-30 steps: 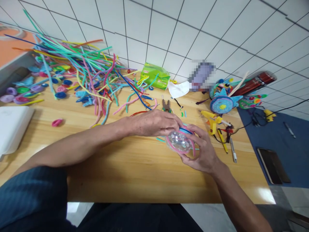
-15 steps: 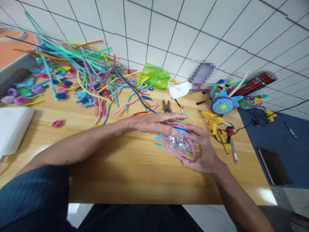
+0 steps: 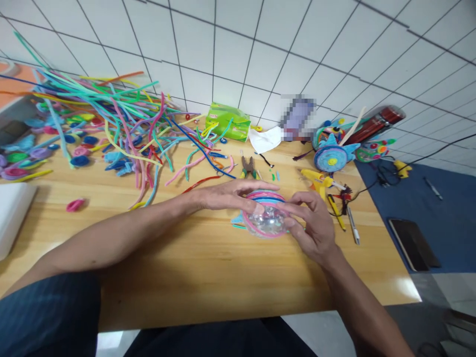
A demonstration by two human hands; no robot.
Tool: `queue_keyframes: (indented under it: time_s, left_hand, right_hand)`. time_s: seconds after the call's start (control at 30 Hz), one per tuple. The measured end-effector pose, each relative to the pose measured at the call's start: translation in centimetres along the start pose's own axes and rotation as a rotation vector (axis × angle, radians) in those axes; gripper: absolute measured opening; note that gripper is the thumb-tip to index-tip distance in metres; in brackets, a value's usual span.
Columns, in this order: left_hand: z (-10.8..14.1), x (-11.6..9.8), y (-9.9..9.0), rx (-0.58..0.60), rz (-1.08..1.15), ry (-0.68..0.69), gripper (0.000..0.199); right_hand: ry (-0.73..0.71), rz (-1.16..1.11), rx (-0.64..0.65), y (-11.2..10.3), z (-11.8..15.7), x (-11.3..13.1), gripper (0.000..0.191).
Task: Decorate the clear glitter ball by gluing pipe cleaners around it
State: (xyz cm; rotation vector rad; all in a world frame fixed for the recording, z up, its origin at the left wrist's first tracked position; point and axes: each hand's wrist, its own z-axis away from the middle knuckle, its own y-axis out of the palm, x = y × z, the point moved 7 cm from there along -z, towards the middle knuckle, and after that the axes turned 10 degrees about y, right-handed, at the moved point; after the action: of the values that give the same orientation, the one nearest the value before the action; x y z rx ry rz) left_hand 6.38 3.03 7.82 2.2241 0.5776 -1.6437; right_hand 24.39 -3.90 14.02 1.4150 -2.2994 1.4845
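Note:
A clear plastic ball-shaped piece (image 3: 270,224), wound with pink and blue pipe cleaners, is held low over the wooden table. My left hand (image 3: 232,196) grips it from the left, its thumb on the clear part and its fingers along the far side. On the right, my right hand (image 3: 314,225) pinches at the rim with thumb and index finger, where a pink pipe cleaner runs. The very tip of that strip is hidden by the fingers. Light-blue fuzzy points (image 3: 237,219) stick out left of the ball.
Pliers (image 3: 248,167) lie just beyond the ball. A yellow glue gun (image 3: 317,179), a cutter and a pen (image 3: 353,225) are at right, near a blue pipe-cleaner fish (image 3: 332,159). Loose pipe cleaners (image 3: 111,111) heap at far left; a green tissue pack (image 3: 227,122) stands by the wall.
My right hand has shifted from cupping the ball's right side to pinching at its rim. The pink strip end that hung down at right no longer shows. The camera view has turned slightly.

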Motion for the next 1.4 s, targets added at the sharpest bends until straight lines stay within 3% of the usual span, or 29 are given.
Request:
queue_keyframes:
  time_s: [0.17,0.33,0.7,0.97,1.13,1.27,1.4]
  left_hand:
    - [0.0,-0.4,0.0,-0.055,-0.009,-0.019,0.064]
    - [0.0,-0.3,0.3,-0.077,0.047,-0.005,0.06]
    - [0.0,0.3,0.5,-0.076,0.072,-0.008,0.061]
    - [0.2,1.2,1.8,-0.248,0.069,-0.021,0.054]
    - [0.6,1.1,1.9,-0.327,0.057,0.023,0.066]
    - [0.9,0.5,1.3,-0.389,-0.022,0.146,0.058]
    - [1.3,0.3,0.8,-0.487,-0.028,0.21,0.056]
  right_hand:
    - [0.104,-0.094,-0.066,0.0,-0.5,-0.2,0.029]
    - [0.179,-0.183,-0.035,-0.2,-1.1,-0.4,0.016]
    - [0.206,-0.216,0.06,-0.2,-1.2,-0.8,0.013]
    - [0.208,-0.194,0.146,0.3,-1.6,0.1,0.01]
    - [0.222,-0.097,0.007,-0.4,-1.7,0.6,0.013]
    - [0.198,-0.03,-0.169,-1.1,-1.2,1.1,0.016]
    - [0.319,0.011,-0.343,-1.9,0.2,0.4,0.014]
